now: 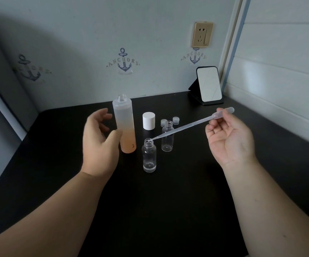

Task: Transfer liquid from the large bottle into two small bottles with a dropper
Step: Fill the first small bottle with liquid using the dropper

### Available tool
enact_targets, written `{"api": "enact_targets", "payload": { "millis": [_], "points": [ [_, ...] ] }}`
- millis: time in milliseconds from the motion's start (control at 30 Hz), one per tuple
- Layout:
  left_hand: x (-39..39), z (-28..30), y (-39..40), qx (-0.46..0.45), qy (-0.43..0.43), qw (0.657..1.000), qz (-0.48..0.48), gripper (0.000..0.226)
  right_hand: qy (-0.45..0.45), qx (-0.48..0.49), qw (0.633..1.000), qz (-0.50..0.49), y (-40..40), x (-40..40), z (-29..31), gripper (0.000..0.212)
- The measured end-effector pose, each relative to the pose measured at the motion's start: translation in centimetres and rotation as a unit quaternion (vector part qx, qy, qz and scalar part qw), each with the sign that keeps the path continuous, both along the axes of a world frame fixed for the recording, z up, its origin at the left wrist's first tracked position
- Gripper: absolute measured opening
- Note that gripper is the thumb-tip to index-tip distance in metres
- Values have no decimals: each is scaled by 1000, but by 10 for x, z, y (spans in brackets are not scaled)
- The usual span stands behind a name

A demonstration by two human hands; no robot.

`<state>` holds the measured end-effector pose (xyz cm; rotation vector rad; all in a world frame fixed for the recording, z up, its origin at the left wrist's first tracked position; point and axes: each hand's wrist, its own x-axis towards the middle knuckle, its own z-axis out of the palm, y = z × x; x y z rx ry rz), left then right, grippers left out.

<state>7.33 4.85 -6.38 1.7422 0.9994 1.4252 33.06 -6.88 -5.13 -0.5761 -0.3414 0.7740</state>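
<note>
A tall frosted bottle (125, 125) with orange liquid in its lower part stands uncapped at the table's centre. My left hand (99, 143) is beside it, fingers apart, thumb touching its side. My right hand (228, 138) pinches the bulb end of a clear plastic dropper (185, 127). The dropper slants down to the left, and its tip rests at the mouth of the nearer small clear bottle (149, 156). A second small clear bottle (167, 137) stands uncapped just behind and to the right.
A white cap (148, 120) stands behind the small bottles, with two small clear caps (169, 121) next to it. A standing mirror (208, 86) occupies the far right corner of the black table (168, 201). Walls close off the back and right.
</note>
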Motion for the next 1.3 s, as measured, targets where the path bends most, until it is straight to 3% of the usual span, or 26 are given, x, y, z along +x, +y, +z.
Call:
{"api": "enact_targets", "payload": {
  "millis": [133, 300, 467, 633, 767, 933, 1133, 1300],
  "points": [
    [-7, 6, -16, 84, 17, 996, 23, 32, -1, 2, 1000, -4, 1, 0, 0, 29],
    [-5, 5, -25, 78, 88, 988, -97, 16, -2, 3, 1000, -4, -1, 1, 0, 28],
    [-2, 4, -23, 28, 207, 952, -222, 40, 0, 2, 1000, -8, 0, 1, 0, 28],
    [3, 0, -18, 25, 302, 923, -238, 51, -6, 1, 1000, -11, 0, 1, 1, 27],
    [3, -3, -14, 51, 289, 928, -230, 35, -21, 7, 1000, -9, 0, 2, 1, 21],
    [2, -3, -12, 69, 280, 923, -253, 31, -17, 7, 1000, -15, -1, 3, 1, 15],
    [3, -3, -13, 83, 295, 912, -272, 43, -11, 4, 1000, -6, -2, 4, 1, 8],
    [5, -3, -13, 82, 293, 914, -268, 46, -26, -16, 1000, 1, -1, 3, 0, 18]
  ]
}}
